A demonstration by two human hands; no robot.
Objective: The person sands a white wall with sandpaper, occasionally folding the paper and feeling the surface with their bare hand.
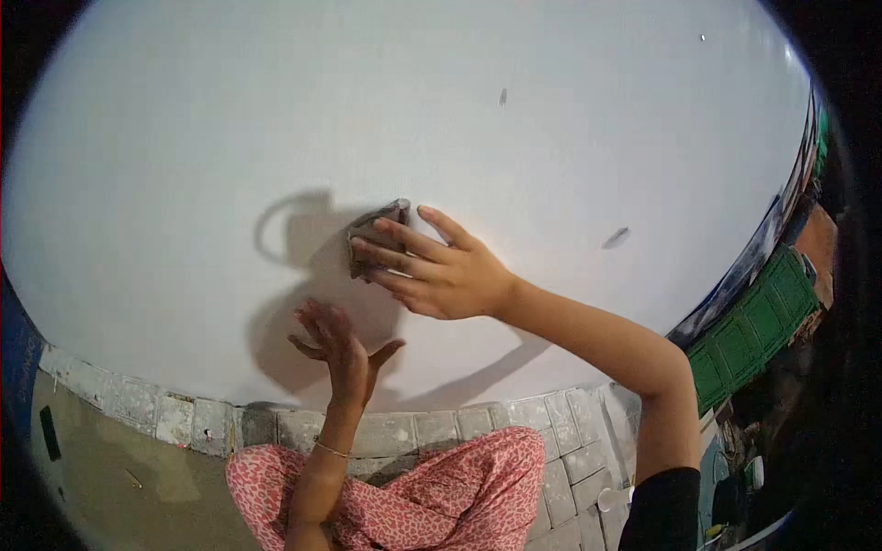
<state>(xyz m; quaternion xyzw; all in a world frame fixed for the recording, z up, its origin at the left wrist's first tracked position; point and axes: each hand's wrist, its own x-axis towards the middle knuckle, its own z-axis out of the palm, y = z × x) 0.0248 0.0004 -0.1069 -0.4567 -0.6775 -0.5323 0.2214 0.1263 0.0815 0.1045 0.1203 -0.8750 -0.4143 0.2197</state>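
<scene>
- Right now my right hand point(441, 271) presses a small, worn grey-brown sanding pad point(375, 241) flat against the smooth white plastered wall point(551, 119); the fingers point(404, 241) lie spread across its back rather than curled around it, so the pad sits flush on the surface.
- Only the pad's left part and top corner show beyond my fingertips, just above the middle of the wall area in front of me.
- My left hand point(338, 347) is empty, its fingers open and relaxed, palm turned towards the wall just below the pad; whether it touches the plaster I cannot tell. I judge it sits there to steady me.
- Both hands throw soft shadows on the wall to the left, so the light comes from the right.
- A few small dark marks point(616, 237) dot the white surface to the right of my hand and higher up.
- Below the wall runs a border of grey stone blocks point(441, 427), and my knee in pink patterned cloth point(459, 487) is drawn up near it, which fits working low while seated.
- A thin gold bangle point(331, 450) circles my left wrist.
</scene>
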